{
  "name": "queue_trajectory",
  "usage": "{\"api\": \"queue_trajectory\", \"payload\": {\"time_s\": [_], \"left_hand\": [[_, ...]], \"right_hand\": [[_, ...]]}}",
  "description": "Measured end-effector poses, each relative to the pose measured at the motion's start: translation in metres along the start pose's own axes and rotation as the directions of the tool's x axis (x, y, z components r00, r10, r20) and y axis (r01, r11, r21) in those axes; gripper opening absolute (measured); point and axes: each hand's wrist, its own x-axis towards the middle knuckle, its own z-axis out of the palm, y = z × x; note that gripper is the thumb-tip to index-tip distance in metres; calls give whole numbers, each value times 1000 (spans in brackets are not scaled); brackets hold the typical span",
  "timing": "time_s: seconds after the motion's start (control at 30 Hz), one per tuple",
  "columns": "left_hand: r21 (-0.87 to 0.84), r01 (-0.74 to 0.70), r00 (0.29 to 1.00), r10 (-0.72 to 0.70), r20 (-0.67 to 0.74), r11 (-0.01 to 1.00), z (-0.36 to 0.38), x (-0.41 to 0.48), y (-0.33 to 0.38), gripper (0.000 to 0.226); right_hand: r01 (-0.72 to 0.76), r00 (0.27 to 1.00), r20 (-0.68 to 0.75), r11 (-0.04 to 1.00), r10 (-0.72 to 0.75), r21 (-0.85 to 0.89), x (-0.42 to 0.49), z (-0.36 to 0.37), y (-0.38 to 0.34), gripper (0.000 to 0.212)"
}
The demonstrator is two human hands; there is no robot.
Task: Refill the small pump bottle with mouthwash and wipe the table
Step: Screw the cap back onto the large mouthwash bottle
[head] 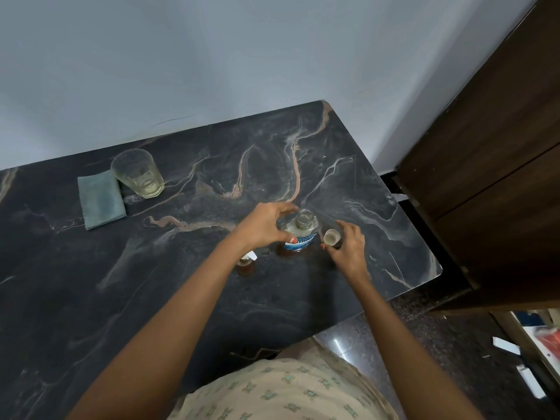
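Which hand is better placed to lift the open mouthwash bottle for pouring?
Left. The left hand is open right beside the mouthwash bottle, while the right hand is curled round the cap.

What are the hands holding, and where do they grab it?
The right hand pinches the bottle cap by its sides. The left hand curves beside the open mouthwash bottle; whether it grips it cannot be told.

Glossy veined stone table, cloth
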Motion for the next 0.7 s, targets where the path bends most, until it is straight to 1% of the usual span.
{"api": "queue_trajectory", "payload": {"time_s": [0.1, 0.2, 0.27, 0.37, 0.47, 0.57, 0.63, 0.7], "left_hand": [[75, 27, 999, -29, 17, 997, 2, 7, 1, 69], [117, 51, 998, -54, 18, 992, 4, 10, 1, 66], [123, 57, 998, -59, 9, 991, 5, 11, 1, 66], [111, 73, 997, -74, 2, 991, 6, 11, 1, 65], [103, 74, 997, -72, -14, 992, 8, 9, 1, 62], [95, 66, 997, -63, -35, 993, 9, 8, 1, 60], [85, 64, 997, -60, -45, 994, 9, 7, 0, 58], [65, 62, 996, -58, -65, 996, 10, 6, 1, 54]], "right_hand": [[-34, 999, 29, 999, 34, -19, 6, 4, 6, 61], [-43, 998, 48, 999, 44, -26, 8, 6, 9, 50], [-39, 998, 54, 999, 41, -22, 9, 6, 10, 41], [-19, 999, 45, 1000, 18, 24, 7, 1, 4, 36], [53, 999, -16, 990, -51, 129, 5, -13, -10, 33], [163, 986, -10, 967, -164, 195, 2, -35, -29, 34], [244, 968, 23, 954, -252, 171, -1, -51, -45, 35], [324, 942, 68, 943, -329, 79, -3, -64, -61, 37]]}}
